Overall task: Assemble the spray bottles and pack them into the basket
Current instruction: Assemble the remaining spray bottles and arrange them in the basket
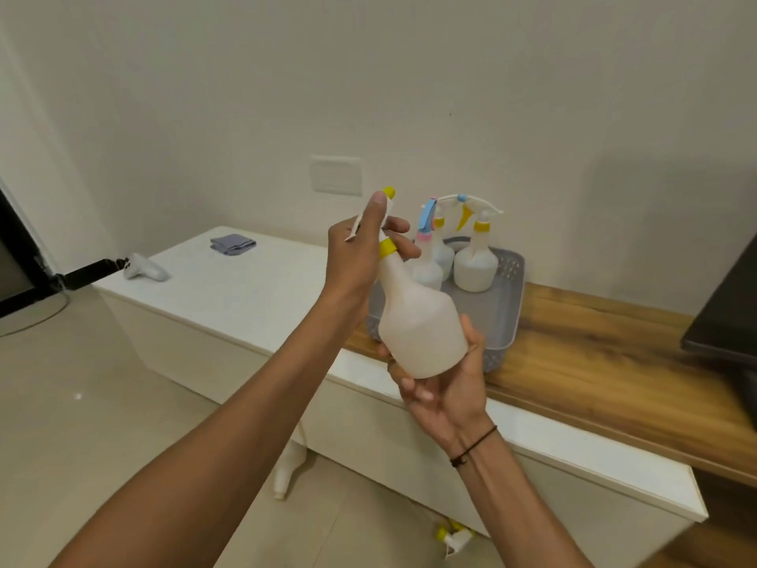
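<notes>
I hold a translucent white spray bottle (418, 321) tilted in the air in front of the basket. My right hand (446, 387) cups its base from below. My left hand (360, 252) grips the spray head (387, 198), white with a yellow nozzle tip, which sits on the bottle's yellow collar (387, 248). Behind, a grey perforated basket (502, 309) on the wooden shelf holds three assembled bottles (475, 268) standing at its far end, with blue, pink and yellow parts. On the floor lie an empty bottle (288, 465) and a loose yellow-and-white spray head (454, 537).
A long white cabinet (245, 289) carries a folded grey cloth (232, 243) and a white controller (145, 269). The wooden shelf (606, 362) runs to the right, with a dark object (725, 317) at its right edge. A black screen edge (16, 256) is at the left.
</notes>
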